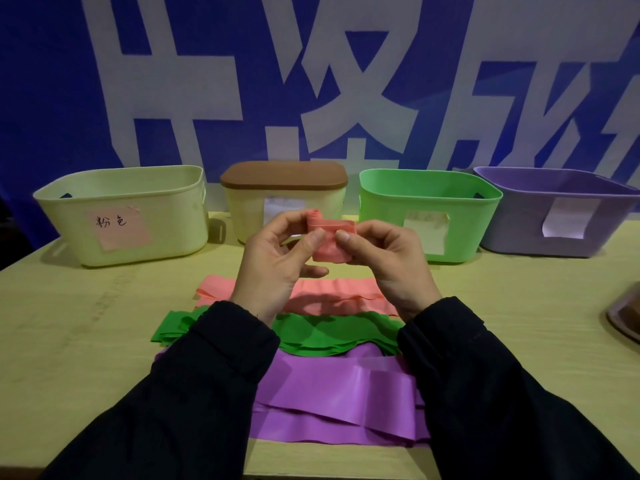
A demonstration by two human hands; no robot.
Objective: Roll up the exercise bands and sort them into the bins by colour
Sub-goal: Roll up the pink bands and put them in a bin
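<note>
Pinching the pink roll between both thumbs, left hand and right hand raised mid-table so it can't unwind; its labelled cream bin waits at ten o'clock.

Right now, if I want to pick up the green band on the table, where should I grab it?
Probably the green band at its left end. That end sticks out flat on the table, clear of the sleeves and the purple band. Come from the left and pinch all the layers together.

Staged demo room: printed banner behind labelled bins.
</note>
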